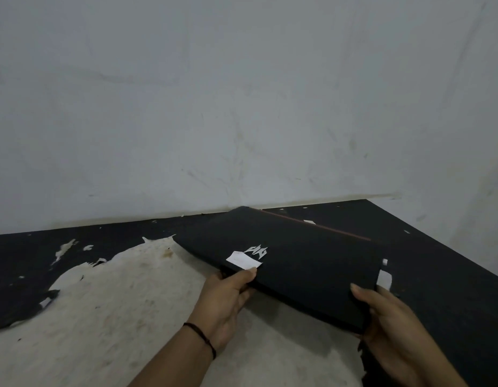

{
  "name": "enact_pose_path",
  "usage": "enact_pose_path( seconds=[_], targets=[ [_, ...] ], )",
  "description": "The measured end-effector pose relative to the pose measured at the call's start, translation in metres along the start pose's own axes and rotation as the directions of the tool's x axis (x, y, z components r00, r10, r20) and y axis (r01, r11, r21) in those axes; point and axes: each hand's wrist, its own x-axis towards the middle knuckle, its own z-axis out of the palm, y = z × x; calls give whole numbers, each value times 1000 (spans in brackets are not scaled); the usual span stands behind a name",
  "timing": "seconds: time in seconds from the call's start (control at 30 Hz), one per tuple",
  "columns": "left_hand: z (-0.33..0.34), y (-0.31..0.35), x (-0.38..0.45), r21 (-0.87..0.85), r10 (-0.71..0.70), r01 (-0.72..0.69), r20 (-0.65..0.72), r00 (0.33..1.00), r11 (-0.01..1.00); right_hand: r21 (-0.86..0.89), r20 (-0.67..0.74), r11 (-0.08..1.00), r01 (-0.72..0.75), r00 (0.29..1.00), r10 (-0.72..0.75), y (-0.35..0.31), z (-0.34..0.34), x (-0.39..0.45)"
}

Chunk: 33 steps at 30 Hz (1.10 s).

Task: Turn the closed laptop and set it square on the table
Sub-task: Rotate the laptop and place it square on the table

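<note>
A closed black laptop (295, 255) with a silver logo and a white sticker on its lid lies at an angle to the wall, its far corner close to the wall. My left hand (228, 300) grips the laptop's near edge at the left, thumb on the lid beside the sticker. My right hand (393, 322) grips the near right corner, thumb on top and fingers underneath. The near edge looks raised a little off the table (451, 289).
The table's black covering is peeled away over a wide pale patch (116, 317) at the left and middle. A grey-white wall (242, 107) runs along the table's far edge. Small white scraps (384, 279) lie beside the laptop's right side.
</note>
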Motion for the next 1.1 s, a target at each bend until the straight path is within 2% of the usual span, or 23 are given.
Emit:
enact_pose_path(
  seconds=[0.23,0.37,0.5,0.67,0.8,0.97,1.1],
  targets=[
    [-5,0,-8,-67,-30,29,-5,1000,997,-52,65,997,-58,996,62,-17,-15,15],
    [-28,23,13,-237,-34,-1,-144,989,971,-105,64,992,-65,995,72,-27,-17,23],
    [-47,32,25,-206,-60,22,-180,982,978,-126,17,989,-83,996,86,-40,-18,26],
    [-49,30,23,-141,-72,45,-196,978,989,-46,-112,995,-83,991,78,-41,-22,42],
    [-54,31,14,-170,-101,67,-202,974,983,-1,-132,995,-105,986,103,-41,-18,57],
    [-67,45,7,-218,-103,51,-235,967,975,134,-143,989,-56,987,76,-39,-17,75],
    [-75,47,6,-85,-103,87,-208,973,993,221,-188,975,-32,979,75,-37,-20,88]
  ],
)
